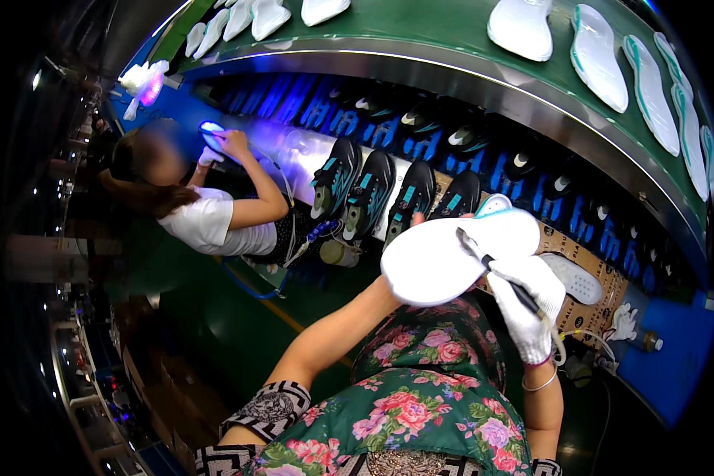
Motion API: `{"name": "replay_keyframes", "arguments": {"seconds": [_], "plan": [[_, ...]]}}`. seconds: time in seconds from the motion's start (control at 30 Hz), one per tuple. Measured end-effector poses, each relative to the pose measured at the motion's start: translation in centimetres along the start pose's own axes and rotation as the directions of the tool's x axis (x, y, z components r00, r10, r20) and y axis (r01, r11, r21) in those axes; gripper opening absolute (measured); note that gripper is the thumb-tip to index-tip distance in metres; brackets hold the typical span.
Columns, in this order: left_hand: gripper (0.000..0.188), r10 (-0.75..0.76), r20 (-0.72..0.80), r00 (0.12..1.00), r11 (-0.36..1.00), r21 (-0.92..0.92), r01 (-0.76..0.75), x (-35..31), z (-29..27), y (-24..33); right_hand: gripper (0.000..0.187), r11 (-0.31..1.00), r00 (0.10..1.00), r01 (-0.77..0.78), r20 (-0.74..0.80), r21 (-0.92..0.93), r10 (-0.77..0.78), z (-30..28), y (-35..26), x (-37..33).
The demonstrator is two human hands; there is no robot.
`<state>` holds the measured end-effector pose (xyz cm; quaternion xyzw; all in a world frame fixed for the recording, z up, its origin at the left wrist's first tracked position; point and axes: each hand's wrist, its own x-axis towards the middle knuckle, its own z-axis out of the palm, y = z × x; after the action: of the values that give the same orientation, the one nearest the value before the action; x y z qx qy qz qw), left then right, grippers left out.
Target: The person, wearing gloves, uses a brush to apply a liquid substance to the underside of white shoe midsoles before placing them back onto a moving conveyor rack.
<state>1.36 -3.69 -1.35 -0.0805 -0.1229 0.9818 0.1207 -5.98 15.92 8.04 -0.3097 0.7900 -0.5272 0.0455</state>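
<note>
A white shoe sole (430, 268) is held in front of me by my bare left hand (390, 290), which is closed on it. Most of that hand is hidden behind the sole; only a fingertip or two shows past its far edge. My right hand (528, 305), in a white glove, is closed around the dark handle of a brush (518, 292). A thin tube runs from the brush's rear end. Its bristle tip meets the sole's upper face near the middle. Just beyond the sole stand black shoes with teal trim (411, 195), several in a row.
Brown printed cardboard (611, 274) carries a grey insole-shaped piece (573, 279). White soles (597, 59) lie on the green conveyor (420, 36) above. Beneath it, a blue rack (381, 131) holds shoes. At left a co-worker (222, 218) holds a glowing object (211, 135). A bottle (649, 341) stands right.
</note>
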Motion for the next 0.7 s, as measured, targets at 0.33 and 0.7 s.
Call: {"name": "replay_keyframes", "arguments": {"seconds": [0.33,0.7], "plan": [[0.106,0.098,0.136,0.986,0.886,0.438,-0.149,1.7,0.4,-3.9,0.017,0.988,0.971,0.152,-0.191,0.014,-0.147,0.1,-1.0,0.3],[0.106,0.281,-0.067,0.957,0.797,0.572,-0.194,2.2,-4.0,-6.5,0.031,0.968,0.932,0.203,-0.332,0.148,-0.145,0.5,-0.2,1.2]]}}
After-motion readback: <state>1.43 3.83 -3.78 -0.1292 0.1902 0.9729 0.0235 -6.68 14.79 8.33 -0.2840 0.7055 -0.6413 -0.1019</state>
